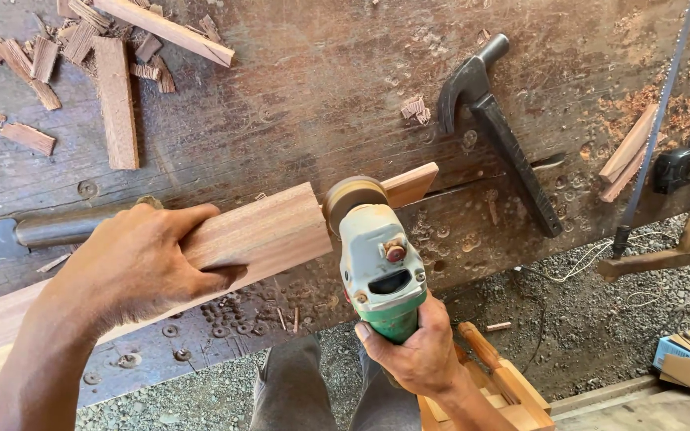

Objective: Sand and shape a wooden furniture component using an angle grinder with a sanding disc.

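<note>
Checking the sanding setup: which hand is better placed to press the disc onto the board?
Right, probably. The right hand grips the green angle grinder, its disc at the reddish wooden board; the left hand pins that board down.

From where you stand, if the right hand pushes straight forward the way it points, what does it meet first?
The right hand holds the green angle grinder, whose disc probably already touches the wooden board; contact depth is unclear. Beyond it lies the workbench.

One angle grinder (381,267), one hammer (495,120), one plank (201,255), two hands (141,263)
</note>
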